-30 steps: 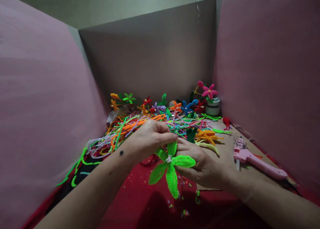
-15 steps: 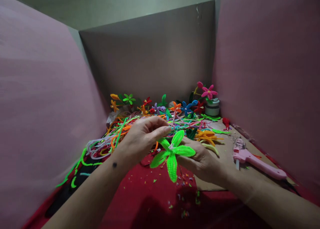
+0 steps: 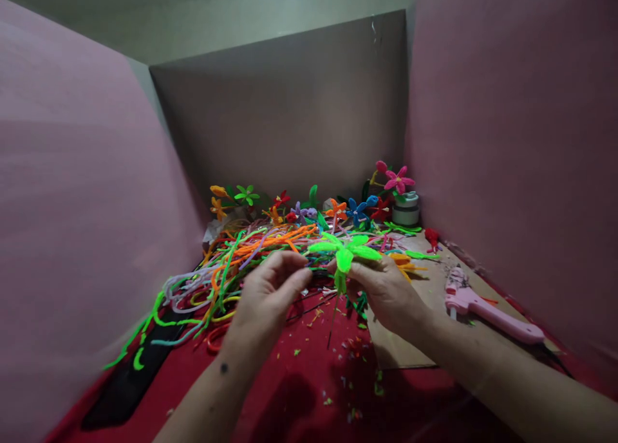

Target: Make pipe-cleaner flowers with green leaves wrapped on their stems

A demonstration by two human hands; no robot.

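Note:
A bright green pipe-cleaner flower [image 3: 344, 259] is held up over the middle of the table, its petals seen partly from the side. My right hand [image 3: 381, 285] pinches it just below the petals, thumb and finger closed on its base. A thin dark wire stem [image 3: 331, 327] hangs down beneath. Just left of the flower is my left hand [image 3: 275, 288], apart from the petals. Its fingers are curled, with a small gap between thumb and index finger and nothing visible in them.
Behind my hands lies a heap of coloured pipe cleaners [image 3: 261, 240], with finished flowers along the back. At right, a pink glue gun [image 3: 492, 311] rests on cardboard [image 3: 403, 346]. A black strip [image 3: 125, 385] lies at left. Scraps dot the red cloth [image 3: 270, 398].
The flower has tipped from facing me to facing more upward, and has shifted slightly up and right. My left hand has moved down and away from its petals. The stem shows more.

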